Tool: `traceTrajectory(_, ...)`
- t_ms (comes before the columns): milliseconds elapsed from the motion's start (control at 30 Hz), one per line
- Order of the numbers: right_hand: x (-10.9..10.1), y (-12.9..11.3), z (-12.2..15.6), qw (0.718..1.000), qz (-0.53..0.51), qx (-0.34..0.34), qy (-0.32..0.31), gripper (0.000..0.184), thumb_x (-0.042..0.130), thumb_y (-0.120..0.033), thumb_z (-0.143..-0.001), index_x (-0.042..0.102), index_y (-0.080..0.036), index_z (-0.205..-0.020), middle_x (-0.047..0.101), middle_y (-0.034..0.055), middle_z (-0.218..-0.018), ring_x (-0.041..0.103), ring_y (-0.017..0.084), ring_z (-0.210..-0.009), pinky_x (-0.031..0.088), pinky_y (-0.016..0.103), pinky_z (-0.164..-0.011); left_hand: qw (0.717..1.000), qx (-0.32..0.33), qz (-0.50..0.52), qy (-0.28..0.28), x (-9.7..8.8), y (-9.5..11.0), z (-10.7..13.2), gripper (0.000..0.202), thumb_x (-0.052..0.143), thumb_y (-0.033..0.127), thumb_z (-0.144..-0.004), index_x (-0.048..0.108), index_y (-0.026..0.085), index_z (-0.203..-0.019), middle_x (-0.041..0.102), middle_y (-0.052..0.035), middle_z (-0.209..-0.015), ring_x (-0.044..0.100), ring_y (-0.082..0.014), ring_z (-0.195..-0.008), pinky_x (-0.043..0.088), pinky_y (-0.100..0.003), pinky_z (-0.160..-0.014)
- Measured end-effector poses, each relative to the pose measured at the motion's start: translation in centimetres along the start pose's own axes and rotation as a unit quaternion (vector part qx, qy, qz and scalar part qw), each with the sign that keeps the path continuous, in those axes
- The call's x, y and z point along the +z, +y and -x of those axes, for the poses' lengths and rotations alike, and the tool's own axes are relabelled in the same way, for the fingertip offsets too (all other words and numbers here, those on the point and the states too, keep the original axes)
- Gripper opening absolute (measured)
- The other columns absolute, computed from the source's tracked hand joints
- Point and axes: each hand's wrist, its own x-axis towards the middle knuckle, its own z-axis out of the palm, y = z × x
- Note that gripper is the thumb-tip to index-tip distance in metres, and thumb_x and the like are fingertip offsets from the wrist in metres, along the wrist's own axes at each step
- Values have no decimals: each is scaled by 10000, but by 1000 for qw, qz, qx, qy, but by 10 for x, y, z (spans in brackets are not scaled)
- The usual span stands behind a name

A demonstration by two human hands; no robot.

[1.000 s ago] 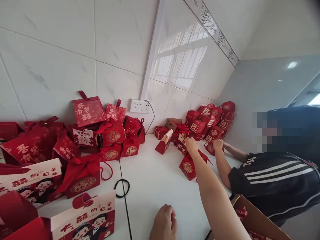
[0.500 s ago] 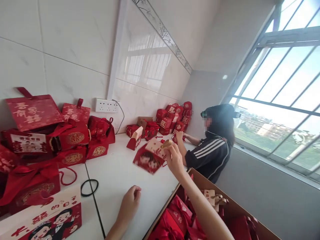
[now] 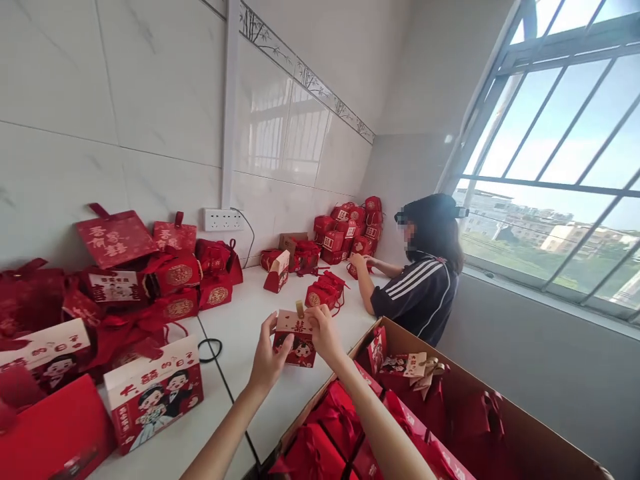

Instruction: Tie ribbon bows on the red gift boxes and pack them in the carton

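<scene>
Between my two hands is a small red and cream gift box [image 3: 296, 340] with cartoon figures on its front and a gold ribbon loop at its top. My left hand [image 3: 270, 357] grips its left side, thumb across the front. The fingers of my right hand [image 3: 324, 331] close on its upper right edge. The box is held upright over the white table [image 3: 240, 347]; whether its base touches the surface I cannot tell. Just behind it lies a red gift box with a cord [image 3: 325, 290].
A cardboard carton [image 3: 493, 393] full of red gift boxes stands at the right. Red boxes [image 3: 175, 273] pile up along the wall at left, near a larger cartoon box [image 3: 155, 397] and a black ring [image 3: 210, 349]. A co-worker [image 3: 425, 280] sits at the far end.
The gift box has come nearer and turned upright. My left hand has moved up onto its side. My view has shifted a little leftward.
</scene>
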Motion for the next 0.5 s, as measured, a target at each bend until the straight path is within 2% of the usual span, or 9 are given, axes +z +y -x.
traceTrajectory(167, 18, 2, 17, 999, -33, 10, -23, 198, 329, -69, -785, 484, -192, -793, 441, 33, -794, 491, 162, -722, 445, 293, -666, 993, -4, -113, 21, -13, -17, 0, 356, 471, 405, -769, 507, 149, -1014, 529, -110, -937, 522, -274, -986, 417, -445, -901)
traceTrajectory(233, 21, 0, 19, 998, -41, 14, -36, 174, 329, -89, -787, 460, -197, -749, 434, 30, -778, 482, 163, -714, 438, 292, -658, 992, -7, -120, 27, -19, -19, 6, 301, 490, 389, -759, 517, 162, -954, 518, -107, -955, 507, -272, -1005, 399, -435, -923)
traceTrajectory(300, 25, -5, 19, 997, -48, 12, -52, 162, 335, -100, -780, 443, -201, -716, 433, 24, -756, 474, 160, -695, 430, 286, -646, 992, -9, -120, 31, -27, -16, 14, 252, 474, 380, -780, 506, 179, -929, 525, -94, -991, 513, -245, -1013, 404, -391, -925)
traceTrajectory(433, 36, -28, 24, 992, -83, -20, -94, 156, 354, -103, -763, 433, -203, -674, 447, 17, -721, 469, 156, -666, 422, 276, -624, 993, -32, -109, 11, -51, -2, 37, 225, 443, 414, -838, 502, 197, -840, 589, -11, -758, 588, -167, -731, 475, -276, -702)
traceTrajectory(500, 42, -46, 28, 985, -113, -52, -118, 164, 355, -95, -765, 452, -201, -685, 459, 24, -738, 481, 160, -685, 425, 276, -631, 995, -30, -99, 10, -66, 7, 53, 236, 463, 415, -843, 526, 189, -818, 605, -4, -728, 588, -154, -698, 469, -255, -669)
